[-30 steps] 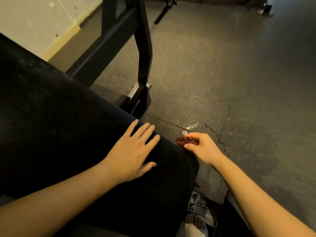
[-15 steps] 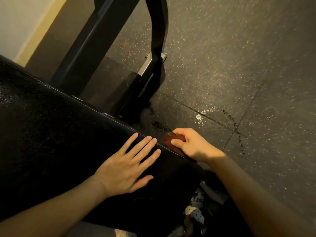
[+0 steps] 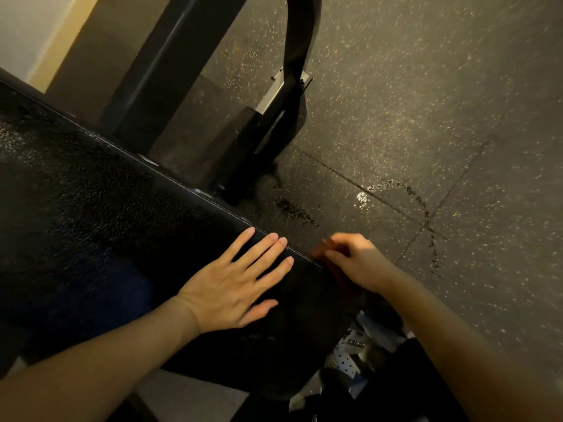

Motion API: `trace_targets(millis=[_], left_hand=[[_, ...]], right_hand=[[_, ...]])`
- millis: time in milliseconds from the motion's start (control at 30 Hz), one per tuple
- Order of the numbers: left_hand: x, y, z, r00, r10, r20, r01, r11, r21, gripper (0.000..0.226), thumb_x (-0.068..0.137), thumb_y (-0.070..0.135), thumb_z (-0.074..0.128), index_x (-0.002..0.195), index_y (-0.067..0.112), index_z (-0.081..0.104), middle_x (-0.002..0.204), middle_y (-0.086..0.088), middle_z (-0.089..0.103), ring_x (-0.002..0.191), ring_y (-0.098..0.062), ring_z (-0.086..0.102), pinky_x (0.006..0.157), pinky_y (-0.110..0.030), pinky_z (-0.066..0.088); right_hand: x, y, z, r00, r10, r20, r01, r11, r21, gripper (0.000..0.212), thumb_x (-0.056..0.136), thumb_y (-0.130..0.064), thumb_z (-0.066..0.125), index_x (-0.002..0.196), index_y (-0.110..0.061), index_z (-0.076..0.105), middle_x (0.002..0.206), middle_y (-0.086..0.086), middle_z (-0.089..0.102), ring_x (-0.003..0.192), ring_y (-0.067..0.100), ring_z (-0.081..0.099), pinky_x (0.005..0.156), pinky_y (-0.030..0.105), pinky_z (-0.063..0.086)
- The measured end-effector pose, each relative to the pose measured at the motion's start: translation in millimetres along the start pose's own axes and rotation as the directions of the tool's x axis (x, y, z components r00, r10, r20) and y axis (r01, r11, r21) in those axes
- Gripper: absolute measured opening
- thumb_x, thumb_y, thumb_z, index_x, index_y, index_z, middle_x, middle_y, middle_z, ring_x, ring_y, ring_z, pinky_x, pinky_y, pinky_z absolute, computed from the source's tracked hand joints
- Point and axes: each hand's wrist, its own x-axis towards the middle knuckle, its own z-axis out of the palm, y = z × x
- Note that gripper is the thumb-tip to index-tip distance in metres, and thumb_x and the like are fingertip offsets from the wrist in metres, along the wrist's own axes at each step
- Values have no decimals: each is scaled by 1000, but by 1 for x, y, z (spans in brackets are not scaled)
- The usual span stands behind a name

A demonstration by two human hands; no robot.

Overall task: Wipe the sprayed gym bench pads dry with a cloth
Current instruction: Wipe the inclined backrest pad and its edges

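Black and bumpy, the bench pad [image 3: 100, 208] fills the left side of the head view and runs down toward the bottom middle. Its far edge has a thin line of stitches. Tiny shiny wet specks [image 3: 18, 138] sit on the pad far to the left. The left hand [image 3: 231, 284] lies flat on the pad near that far edge, with the fingers straight and spread apart and the thumb out to the side. The right hand [image 3: 356, 263] is just past the edge, close beside the left hand but not touching it. It looks blurry. Its fingers are curled around a small red-brown cloth [image 3: 318, 254]. The cloth sits right at the edge of the pad, under the fingertips, and most of it is hidden by the hand. Behind the pad, a black metal frame [image 3: 298, 41] stands on the floor. The floor [image 3: 426, 102] is dark grey with little light dots. Some wet drops [image 3: 362, 199] shine on it near the right hand, and dark drops curve away from them. A pale wall [image 3: 24, 25] shows in the top left corner.
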Motion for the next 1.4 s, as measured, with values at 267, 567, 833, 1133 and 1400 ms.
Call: trace_targets(millis=[267,567,833,1133,1400], left_hand=[[-2,0,-6,1000,-12,4,12,1000,-13,74,103,54,41,159,8,29,166,-22,21,155,-36,16,126,-56,8],[-33,-40,-43,866,-470,-172,447,880,-158,73,95,40,57,154,2,38,163,-17,32,154,-30,25,125,-56,18],[-36,-48,-25,868,-486,-104,489,872,6,78,101,53,44,158,3,29,166,-18,26,156,-33,18,127,-53,9],[-37,-49,-22,870,-479,-116,482,876,0,78,101,53,47,158,2,29,166,-19,24,156,-33,16,127,-54,10],[-36,-50,-22,874,-473,-113,477,879,10,81,102,53,43,159,-2,23,168,-20,17,157,-32,11,127,-53,10]], right_hand=[[0,-28,7,998,36,-54,-35,999,10,11,100,-20,58,92,-27,61,85,-4,65,85,18,63,76,31,46],[3,-35,-4,987,156,38,-157,988,18,5,95,-16,69,95,-11,70,91,11,75,82,24,70,83,44,57],[30,-127,10,997,-71,-12,71,987,142,6,97,-21,65,101,-19,70,93,4,73,85,21,69,81,35,53],[16,-69,3,980,195,48,-186,971,-148,10,99,-26,61,105,-18,65,98,3,69,101,27,68,90,38,53],[36,-187,17,964,-257,-65,265,938,225,19,98,-12,63,88,-28,67,74,-11,68,67,-6,62,68,17,47]])
